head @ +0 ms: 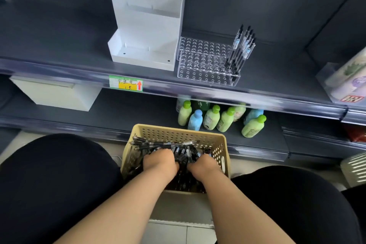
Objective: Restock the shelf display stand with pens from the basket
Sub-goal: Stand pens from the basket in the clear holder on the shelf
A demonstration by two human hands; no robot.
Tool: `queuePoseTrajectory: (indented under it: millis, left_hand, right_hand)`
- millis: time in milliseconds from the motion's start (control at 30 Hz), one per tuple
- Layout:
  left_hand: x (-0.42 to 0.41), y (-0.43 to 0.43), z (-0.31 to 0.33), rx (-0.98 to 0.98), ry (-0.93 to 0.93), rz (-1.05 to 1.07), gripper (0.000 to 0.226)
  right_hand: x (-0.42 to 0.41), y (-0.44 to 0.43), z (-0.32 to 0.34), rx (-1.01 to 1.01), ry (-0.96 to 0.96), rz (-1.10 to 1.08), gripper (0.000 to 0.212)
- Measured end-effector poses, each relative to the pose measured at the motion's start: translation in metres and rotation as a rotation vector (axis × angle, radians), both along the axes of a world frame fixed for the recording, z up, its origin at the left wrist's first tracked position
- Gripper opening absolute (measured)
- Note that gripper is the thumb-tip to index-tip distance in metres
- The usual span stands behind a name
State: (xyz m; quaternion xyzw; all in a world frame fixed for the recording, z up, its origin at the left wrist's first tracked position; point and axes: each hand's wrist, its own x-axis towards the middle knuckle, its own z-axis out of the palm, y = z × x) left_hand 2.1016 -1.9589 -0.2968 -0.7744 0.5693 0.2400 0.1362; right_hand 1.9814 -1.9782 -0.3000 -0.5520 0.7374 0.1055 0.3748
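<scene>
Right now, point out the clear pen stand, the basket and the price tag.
clear pen stand (206,65): head view, perforated top plate.
basket (178,131): head view, far perforated wall.
price tag (126,83): head view, yellow middle.

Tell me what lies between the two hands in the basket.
Head view: a bunch of black pens lies between the left hand and right hand, inside the yellow basket.

white tiered stand (150,31): upper shelf, far beyond the hands, left
price tag (126,83): shelf edge, above-left of them
bottles (221,118): lower shelf, just beyond-right
white box (57,93): lower shelf, far left
</scene>
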Motion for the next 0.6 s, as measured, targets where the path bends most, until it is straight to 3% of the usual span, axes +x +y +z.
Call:
queuePoseTrajectory:
  millis: [233,300,367,433,533,600]
  left_hand:
    - [0.024,0.012,0.022,-0.041,0.184,0.220,0.032]
    - [0.033,0.021,0.033,-0.095,0.256,0.259,0.034]
    - [0.040,0.031,0.038,-0.170,0.459,0.381,0.031]
    - [0.040,0.042,0.045,-0.211,0.794,0.587,0.022]
    - [0.033,0.051,0.057,-0.203,1.159,0.789,0.009]
    - [0.029,0.054,0.064,-0.227,1.336,0.860,0.006]
  right_hand:
    - [0.004,0.011,0.005,0.016,-0.063,0.065,0.019]
    - [0.002,0.017,0.018,0.006,-0.168,0.037,0.026]
    - [0.002,0.025,0.032,0.001,-0.317,-0.007,0.025]
    - [0.003,0.035,0.044,-0.030,-0.458,-0.088,0.008]
    - [0.006,0.044,0.047,-0.138,-0.568,-0.184,0.023]
    - [0.009,0.048,0.049,-0.189,-0.590,-0.202,0.017]
